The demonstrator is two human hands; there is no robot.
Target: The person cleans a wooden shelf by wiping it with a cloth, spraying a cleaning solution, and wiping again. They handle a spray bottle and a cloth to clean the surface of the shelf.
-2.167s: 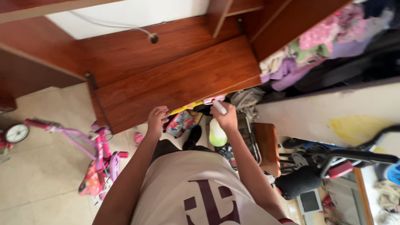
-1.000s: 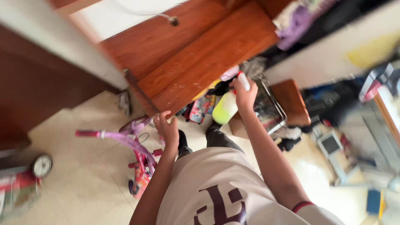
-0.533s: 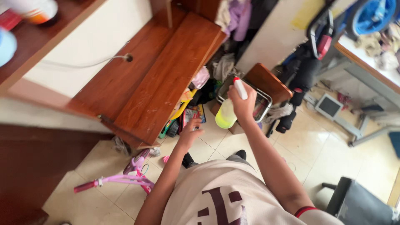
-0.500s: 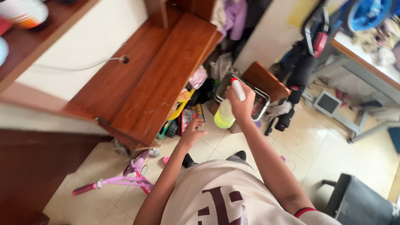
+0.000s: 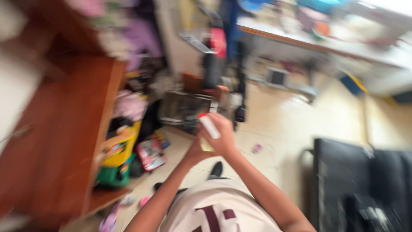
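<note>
The picture is motion-blurred. My right hand (image 5: 223,135) is wrapped around a yellow-green spray bottle (image 5: 209,129) with a white head and red tip, held in front of my chest. My left hand (image 5: 195,152) has come up against the bottle's lower part, just beneath my right hand, and seems to touch or support it. Both forearms reach forward over my white shirt with a dark maroon print (image 5: 214,210).
A brown wooden desk (image 5: 64,141) stands at the left, with toys and a yellow-green toy box (image 5: 113,161) heaped beneath it. A dark wire crate (image 5: 184,109) sits ahead on the tiled floor. A black chair (image 5: 360,180) is at the right, a cluttered table (image 5: 317,38) beyond.
My view has swung right, away from the desk toward the room. My left hand rose from hanging free and joined the bottle held by my right hand.
</note>
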